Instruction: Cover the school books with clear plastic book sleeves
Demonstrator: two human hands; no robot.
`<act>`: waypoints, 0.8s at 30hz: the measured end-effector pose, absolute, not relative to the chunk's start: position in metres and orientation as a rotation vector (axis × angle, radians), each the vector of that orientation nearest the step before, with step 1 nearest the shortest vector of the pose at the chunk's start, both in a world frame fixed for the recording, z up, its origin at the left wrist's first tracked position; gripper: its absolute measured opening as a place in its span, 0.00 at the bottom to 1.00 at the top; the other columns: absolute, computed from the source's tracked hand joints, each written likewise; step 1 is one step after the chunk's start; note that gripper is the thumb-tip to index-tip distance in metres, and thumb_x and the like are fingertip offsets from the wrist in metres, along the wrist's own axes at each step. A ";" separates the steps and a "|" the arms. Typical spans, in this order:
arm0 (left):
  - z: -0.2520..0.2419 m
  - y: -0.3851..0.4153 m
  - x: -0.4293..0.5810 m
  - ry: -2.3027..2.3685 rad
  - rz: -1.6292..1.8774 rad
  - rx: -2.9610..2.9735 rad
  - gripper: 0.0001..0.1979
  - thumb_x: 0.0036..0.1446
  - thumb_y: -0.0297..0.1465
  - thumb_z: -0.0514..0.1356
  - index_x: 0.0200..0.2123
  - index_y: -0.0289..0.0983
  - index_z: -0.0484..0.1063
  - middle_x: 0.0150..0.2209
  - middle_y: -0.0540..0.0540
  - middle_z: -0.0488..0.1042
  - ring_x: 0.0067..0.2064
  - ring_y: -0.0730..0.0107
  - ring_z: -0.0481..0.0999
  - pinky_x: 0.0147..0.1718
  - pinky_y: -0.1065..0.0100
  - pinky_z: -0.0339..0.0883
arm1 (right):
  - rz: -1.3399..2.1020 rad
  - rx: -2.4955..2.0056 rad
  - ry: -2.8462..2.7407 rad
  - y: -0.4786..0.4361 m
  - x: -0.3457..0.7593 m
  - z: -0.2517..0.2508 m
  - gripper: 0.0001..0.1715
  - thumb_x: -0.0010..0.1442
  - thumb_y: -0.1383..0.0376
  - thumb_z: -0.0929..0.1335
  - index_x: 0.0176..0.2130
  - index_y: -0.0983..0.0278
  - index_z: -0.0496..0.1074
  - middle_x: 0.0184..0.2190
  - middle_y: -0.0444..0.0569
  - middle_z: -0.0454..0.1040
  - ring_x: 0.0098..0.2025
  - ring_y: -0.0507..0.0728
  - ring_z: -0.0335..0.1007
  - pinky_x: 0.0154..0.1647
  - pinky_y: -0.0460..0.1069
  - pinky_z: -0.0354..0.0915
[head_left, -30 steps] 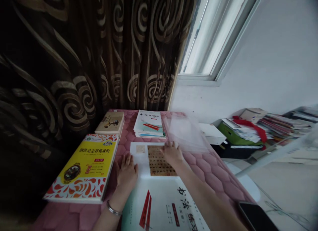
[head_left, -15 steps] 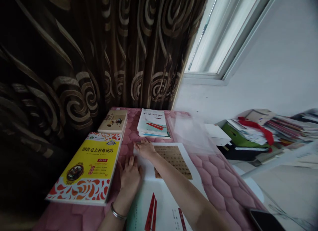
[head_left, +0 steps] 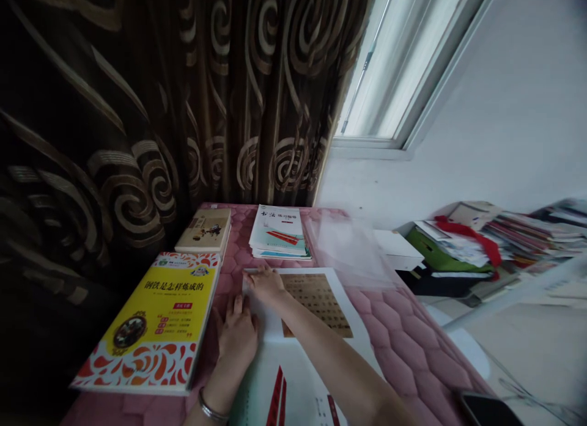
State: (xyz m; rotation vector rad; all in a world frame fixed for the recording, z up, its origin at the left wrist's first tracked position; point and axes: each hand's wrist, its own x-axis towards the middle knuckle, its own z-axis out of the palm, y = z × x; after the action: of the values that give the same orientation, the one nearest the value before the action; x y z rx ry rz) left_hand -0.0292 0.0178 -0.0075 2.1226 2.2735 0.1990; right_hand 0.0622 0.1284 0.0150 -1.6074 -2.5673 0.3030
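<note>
A white booklet or cover sheet [head_left: 298, 365] lies spread flat on the pink cloth, with a brown picture of calligraphy [head_left: 321, 297] on its far half and a red design on the near half. My right hand [head_left: 266, 286] reaches across it, fingers stretched over its far left corner. Beside its left edge my left hand [head_left: 237, 333] rests flat, fingers extended, a silver bracelet on the wrist. To the left of that hand is a thick yellow book [head_left: 169, 310] with a patterned border. My right forearm hides part of the sheet.
Behind stand a stack of white calligraphy booklets [head_left: 279, 233] and a smaller tan book [head_left: 205, 230]. Clear plastic film [head_left: 351, 249] lies on the far right of the pink table [head_left: 403, 334]. A dark phone-like object [head_left: 488, 407] sits at the near right edge. Piled papers [head_left: 463, 242] are beyond.
The view has shifted slightly, so the things on the table appear a little lower and further left. Both hands keep nearly the same places on and beside the sheet.
</note>
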 end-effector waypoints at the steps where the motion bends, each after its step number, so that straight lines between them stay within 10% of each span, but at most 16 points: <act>1: -0.006 0.018 -0.029 2.268 0.182 2.107 0.23 0.63 0.30 0.47 0.59 0.40 0.69 0.64 0.39 0.63 0.64 0.49 0.60 0.63 0.36 0.44 | 0.306 -1.625 -2.548 0.134 0.058 0.016 0.24 0.70 0.55 0.54 0.58 0.49 0.68 0.55 0.49 0.72 0.56 0.60 0.65 0.56 0.60 0.60; 24: 0.010 0.023 -0.013 2.365 -0.055 2.150 0.25 0.62 0.26 0.46 0.60 0.34 0.66 0.65 0.35 0.60 0.66 0.47 0.59 0.61 0.31 0.40 | 0.308 -2.062 -2.280 0.047 0.208 0.006 0.36 0.70 0.53 0.50 0.67 0.73 0.53 0.69 0.60 0.45 0.71 0.61 0.40 0.67 0.63 0.44</act>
State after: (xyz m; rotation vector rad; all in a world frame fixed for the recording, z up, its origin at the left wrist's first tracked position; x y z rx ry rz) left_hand -0.0126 0.0234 0.0100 2.1499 2.3651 -0.0553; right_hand 0.2079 0.0465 0.0064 -2.0617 -2.2804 0.3077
